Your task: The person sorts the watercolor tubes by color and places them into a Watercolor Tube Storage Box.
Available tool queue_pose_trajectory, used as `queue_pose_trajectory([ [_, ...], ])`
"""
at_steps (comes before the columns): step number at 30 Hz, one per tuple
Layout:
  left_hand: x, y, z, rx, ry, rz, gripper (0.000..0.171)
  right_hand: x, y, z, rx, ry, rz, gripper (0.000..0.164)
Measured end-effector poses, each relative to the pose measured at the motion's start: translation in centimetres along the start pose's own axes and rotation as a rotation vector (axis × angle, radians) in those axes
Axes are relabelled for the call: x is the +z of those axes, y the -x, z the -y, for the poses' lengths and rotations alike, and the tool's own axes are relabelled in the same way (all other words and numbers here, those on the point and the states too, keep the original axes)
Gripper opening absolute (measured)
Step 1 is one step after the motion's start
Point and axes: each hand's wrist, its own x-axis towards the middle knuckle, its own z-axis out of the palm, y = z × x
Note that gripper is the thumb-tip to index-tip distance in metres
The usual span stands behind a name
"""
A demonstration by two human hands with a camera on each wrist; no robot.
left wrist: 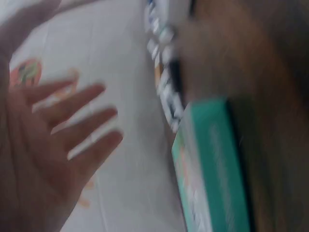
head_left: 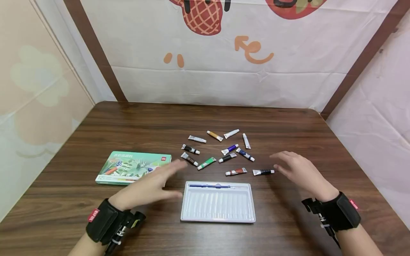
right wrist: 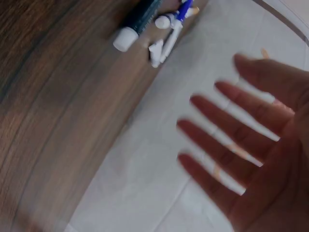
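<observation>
My left hand (head_left: 150, 185) is held over the table between a green paint box (head_left: 131, 165) and a white plastic tray (head_left: 217, 209), its fingers spread and holding nothing. In the left wrist view the palm and the green box's side are blurred. At the right, my right hand (head_left: 299, 173) hovers with loose, extended fingers, nearest to a black paint tube (head_left: 263, 172). Beside that tube lies a red-brown paint tube (head_left: 236, 171). A green paint tube (head_left: 206, 163) is farther left. The tray holds a thin blue paintbrush (head_left: 209, 186) in its upper slot.
Several more tubes lie scattered behind the tray, among them an ochre tube (head_left: 215, 136), a purple tube (head_left: 229, 149) and a white tube (head_left: 231, 133). A printed white cloth (head_left: 205, 87) hangs at the far edge of the wooden table (head_left: 153, 121).
</observation>
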Motion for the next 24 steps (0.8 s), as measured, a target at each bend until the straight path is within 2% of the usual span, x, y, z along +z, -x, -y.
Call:
queue_pose_trajectory([
  [2, 0.7, -0.4, -0.1, 0.057, 0.01, 0.12, 0.081, 0.6, -0.3, -0.2, -0.078, 0.003, 0.003, 0.021],
  [4, 1.2, -0.7, -0.2, 0.079, 0.017, 0.214, 0.083, 1.2, -0.6, -0.4, -0.145, -0.005, 0.028, 0.021],
  [8, 1.9, -1.2, -0.5, 0.058, 0.046, 0.311, 0.083, 2.4, -0.8, -0.5, -0.186, 0.003, 0.115, 0.02],
  [11, 2.1, -1.3, -0.6, 0.041, 0.04, 0.334, 0.081, 3.0, -0.8, -0.5, -0.164, 0.036, 0.161, 0.019],
  [15, 2.3, -1.6, -0.7, 0.028, 0.026, 0.334, 0.081, 3.4, -0.7, -0.6, -0.149, 0.063, 0.161, 0.02],
  [20, 2.2, -2.6, -0.4, 0.051, 0.017, 0.33, 0.082, 3.5, -0.8, -0.7, -0.164, 0.013, 0.153, 0.019],
  [24, 1.9, -3.5, 0.0, 0.06, 0.0, 0.335, 0.082, 3.3, -1.0, -0.5, -0.135, -0.031, 0.182, 0.019],
])
